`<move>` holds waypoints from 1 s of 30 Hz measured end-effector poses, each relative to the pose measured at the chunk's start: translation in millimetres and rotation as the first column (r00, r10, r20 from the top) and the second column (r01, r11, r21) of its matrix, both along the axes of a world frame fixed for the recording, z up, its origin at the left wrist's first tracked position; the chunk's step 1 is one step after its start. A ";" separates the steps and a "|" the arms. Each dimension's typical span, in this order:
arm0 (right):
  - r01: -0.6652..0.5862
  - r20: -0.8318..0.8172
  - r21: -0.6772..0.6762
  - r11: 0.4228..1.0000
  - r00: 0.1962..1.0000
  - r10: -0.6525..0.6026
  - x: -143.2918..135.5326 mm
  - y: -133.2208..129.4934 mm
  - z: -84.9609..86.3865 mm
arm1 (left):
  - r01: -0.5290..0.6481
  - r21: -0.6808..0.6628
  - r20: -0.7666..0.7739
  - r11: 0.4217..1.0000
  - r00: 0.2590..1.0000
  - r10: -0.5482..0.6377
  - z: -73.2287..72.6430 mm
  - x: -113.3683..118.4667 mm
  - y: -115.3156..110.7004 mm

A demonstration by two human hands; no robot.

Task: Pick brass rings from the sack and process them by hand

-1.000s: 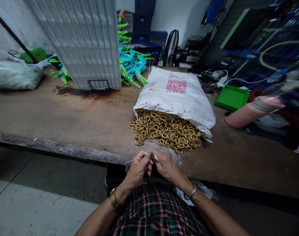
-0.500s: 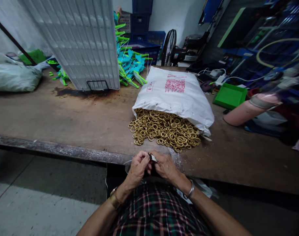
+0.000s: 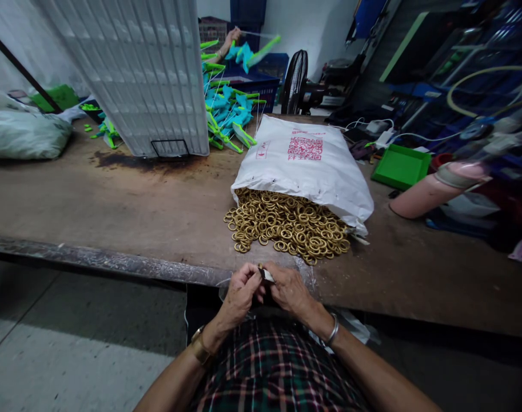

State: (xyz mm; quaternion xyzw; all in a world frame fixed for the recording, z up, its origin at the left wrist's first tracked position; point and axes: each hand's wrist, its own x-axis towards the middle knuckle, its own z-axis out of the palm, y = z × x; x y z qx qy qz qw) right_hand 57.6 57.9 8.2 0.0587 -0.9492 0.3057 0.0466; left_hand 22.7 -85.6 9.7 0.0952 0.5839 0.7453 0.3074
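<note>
Both hands meet close to the table's front edge. My left hand [image 3: 243,290] is closed, its fingertips pinching something too small to name. My right hand [image 3: 289,289] is closed on a small black and white piece [image 3: 267,275] that sticks out between the two hands. A bit of gold colour shows just above the fingertips. Beyond the hands, a pile of gold rings [image 3: 289,226] spills from the mouth of a white sack [image 3: 329,166] with red print, lying on the brown table [image 3: 166,212].
A translucent ribbed panel [image 3: 158,80] stands on the left, near green and turquoise pieces [image 3: 230,111]. Another person's hand [image 3: 232,35] shows behind it. Right of the sack are a green tray [image 3: 401,167] and a pink cylinder [image 3: 427,194]. A black fan [image 3: 295,83] is behind.
The other person's hand has moved right and up from behind the panel, holding a green and turquoise piece. My two hands stay nearly still.
</note>
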 end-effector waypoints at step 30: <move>0.343 0.026 0.378 0.860 0.924 -0.381 -29.4 31.7 1.3 | -0.095 0.268 0.332 0.959 0.943 0.001 19.4 1.0 3.6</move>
